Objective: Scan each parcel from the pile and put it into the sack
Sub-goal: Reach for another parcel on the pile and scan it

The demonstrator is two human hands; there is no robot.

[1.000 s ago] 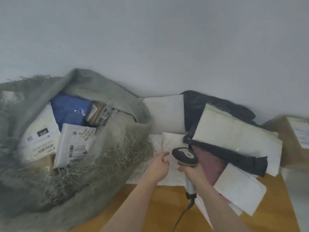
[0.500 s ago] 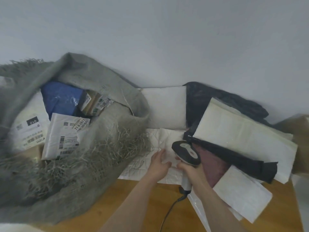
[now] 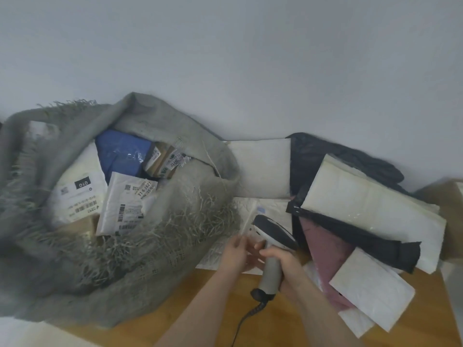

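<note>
A grey frayed sack (image 3: 175, 221) lies open on the left with several labelled parcels inside. To its right is the pile: white, black and maroon mailers. My right hand (image 3: 285, 264) grips the grey handle of a barcode scanner (image 3: 271, 236), whose black-and-white head points down at a flat white mailer (image 3: 270, 211) lying next to the sack. My left hand (image 3: 234, 254) rests on that mailer's near part, fingers bent onto its crinkled surface; whether it pinches the mailer is unclear.
A big white padded mailer (image 3: 370, 211) lies over a black bag (image 3: 350, 236). A maroon mailer (image 3: 325, 256) and a small white one (image 3: 370, 289) lie at the right. A brown box (image 3: 448, 211) sits at the far right. The wooden table (image 3: 213, 319) meets a pale wall.
My left hand has drawn back a little along the white mailer toward the table edge. The scanner head has tipped further over the mailer. The camera has shifted.
</note>
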